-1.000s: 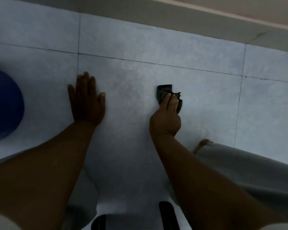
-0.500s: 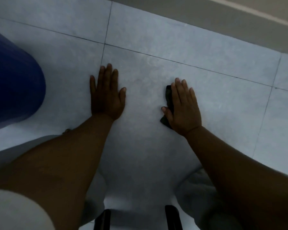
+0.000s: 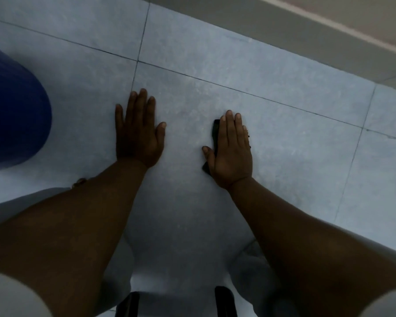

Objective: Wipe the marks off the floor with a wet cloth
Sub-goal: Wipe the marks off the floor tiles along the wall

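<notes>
Head view, steeply downward, close over tiled floor [image 3: 272,138]

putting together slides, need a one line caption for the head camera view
Right hand pressed flat on a dark cloth on the grey tiled floor, left hand braced flat beside it.

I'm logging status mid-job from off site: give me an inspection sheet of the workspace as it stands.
Surface: pale blue tiled floor with dark grout lines; no distinct marks can be made out in this dim view.
Job's things: dark cloth, mostly hidden under the right hand, edges showing at its thumb side.
Clutter: blue rounded object at the left edge; what it is cannot be told.
Grippers: left hand flat on the floor, empty; right hand flat, pressing the cloth down.
Cables: nothing seen.
Surroundings: grey skirting along the wall at top; person's knees in pale trousers below.
</notes>
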A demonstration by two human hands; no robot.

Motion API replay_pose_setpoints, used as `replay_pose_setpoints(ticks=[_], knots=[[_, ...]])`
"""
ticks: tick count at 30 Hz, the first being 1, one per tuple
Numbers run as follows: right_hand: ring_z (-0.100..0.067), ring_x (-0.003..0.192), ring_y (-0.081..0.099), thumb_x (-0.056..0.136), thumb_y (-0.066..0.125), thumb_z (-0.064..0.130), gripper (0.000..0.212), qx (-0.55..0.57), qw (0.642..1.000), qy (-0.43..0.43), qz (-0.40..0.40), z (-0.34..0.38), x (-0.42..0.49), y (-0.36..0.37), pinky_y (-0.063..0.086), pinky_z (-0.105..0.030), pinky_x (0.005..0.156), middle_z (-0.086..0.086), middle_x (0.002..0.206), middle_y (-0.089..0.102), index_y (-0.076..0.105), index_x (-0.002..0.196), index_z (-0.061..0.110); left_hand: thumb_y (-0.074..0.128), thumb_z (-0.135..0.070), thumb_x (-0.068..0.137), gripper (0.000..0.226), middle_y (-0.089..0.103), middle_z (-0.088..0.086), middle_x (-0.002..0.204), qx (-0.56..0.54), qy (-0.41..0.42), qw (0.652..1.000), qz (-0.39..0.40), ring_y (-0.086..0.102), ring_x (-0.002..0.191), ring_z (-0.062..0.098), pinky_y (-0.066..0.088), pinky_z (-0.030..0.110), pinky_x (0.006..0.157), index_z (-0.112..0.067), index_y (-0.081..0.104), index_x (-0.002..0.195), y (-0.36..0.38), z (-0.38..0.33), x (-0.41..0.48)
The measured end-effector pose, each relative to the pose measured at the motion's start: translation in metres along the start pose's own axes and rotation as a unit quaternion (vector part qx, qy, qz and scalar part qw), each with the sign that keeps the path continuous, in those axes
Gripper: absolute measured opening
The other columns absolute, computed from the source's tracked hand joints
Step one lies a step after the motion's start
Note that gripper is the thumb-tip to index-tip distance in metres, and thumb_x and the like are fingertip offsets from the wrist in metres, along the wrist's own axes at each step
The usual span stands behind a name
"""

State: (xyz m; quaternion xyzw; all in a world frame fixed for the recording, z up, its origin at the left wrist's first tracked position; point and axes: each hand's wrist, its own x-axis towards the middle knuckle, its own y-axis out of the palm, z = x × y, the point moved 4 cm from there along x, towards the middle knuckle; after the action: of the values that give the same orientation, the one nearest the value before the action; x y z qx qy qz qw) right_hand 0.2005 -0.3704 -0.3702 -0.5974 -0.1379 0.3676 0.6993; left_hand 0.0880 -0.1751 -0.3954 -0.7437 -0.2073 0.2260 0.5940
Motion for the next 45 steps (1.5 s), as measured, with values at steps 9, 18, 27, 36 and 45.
replay_pose_setpoints(ticks=[9, 18, 27, 36, 45], knots=[[-0.029, 0.149, 0.002, 0.095, 0.036, 0.052, 0.076, -0.007, 0.994, -0.109, 0.017, 0.041, 0.024, 0.013, 0.01, -0.048, 0.121, -0.014, 0.161, 0.01, 0.013, 0.151, 0.007, 0.034, -0.045, 0.101, 0.063, 0.018, 0.009, 0.165, 0.01, -0.003, 1.0, 0.012, 0.013, 0.153, 0.028, 0.012, 0.055, 0.123, -0.014, 0.025, 0.155, -0.001, 0.0, 0.001], [-0.031, 0.148, -0.002, 0.097, 0.035, 0.046, 0.07, -0.02, 0.996, -0.087, 0.026, 0.044, 0.023, 0.012, 0.007, -0.05, 0.121, -0.015, 0.161, 0.006, 0.011, 0.152, 0.01, 0.033, -0.045, 0.1, 0.064, 0.017, 0.009, 0.165, 0.014, -0.008, 1.0, 0.027, 0.013, 0.153, 0.027, 0.01, 0.054, 0.123, -0.015, 0.023, 0.155, -0.001, -0.001, 0.001], [-0.031, 0.148, 0.007, 0.091, 0.036, 0.062, 0.087, -0.043, 0.986, -0.158, 0.034, 0.014, 0.005, -0.02, 0.01, -0.048, 0.121, -0.017, 0.159, 0.014, 0.014, 0.15, 0.003, 0.047, -0.035, 0.098, 0.062, 0.02, 0.013, 0.164, -0.047, -0.041, 0.994, 0.086, 0.017, 0.152, 0.032, 0.013, 0.05, 0.122, -0.007, 0.032, 0.152, -0.019, -0.012, 0.006], [-0.034, 0.148, 0.0, 0.071, 0.067, 0.064, 0.115, -0.024, 0.989, -0.115, 0.094, 0.023, -0.026, -0.01, 0.01, -0.046, 0.119, -0.017, 0.16, -0.002, 0.004, 0.152, 0.012, 0.046, -0.03, 0.101, 0.066, 0.007, 0.01, 0.166, -0.071, -0.041, 0.986, 0.145, 0.006, 0.154, 0.029, 0.013, 0.041, 0.125, -0.006, 0.019, 0.156, -0.035, -0.036, -0.011], [-0.042, 0.143, 0.019, 0.096, 0.048, 0.007, 0.054, 0.055, 0.98, -0.155, 0.107, 0.05, -0.05, 0.004, 0.031, -0.052, 0.114, -0.023, 0.156, 0.021, 0.03, 0.147, 0.005, 0.04, -0.038, 0.103, 0.073, -0.014, 0.005, 0.166, -0.017, -0.022, 0.962, 0.27, -0.01, 0.154, 0.024, 0.004, 0.041, 0.126, -0.01, 0.001, 0.158, -0.038, -0.013, -0.056]])
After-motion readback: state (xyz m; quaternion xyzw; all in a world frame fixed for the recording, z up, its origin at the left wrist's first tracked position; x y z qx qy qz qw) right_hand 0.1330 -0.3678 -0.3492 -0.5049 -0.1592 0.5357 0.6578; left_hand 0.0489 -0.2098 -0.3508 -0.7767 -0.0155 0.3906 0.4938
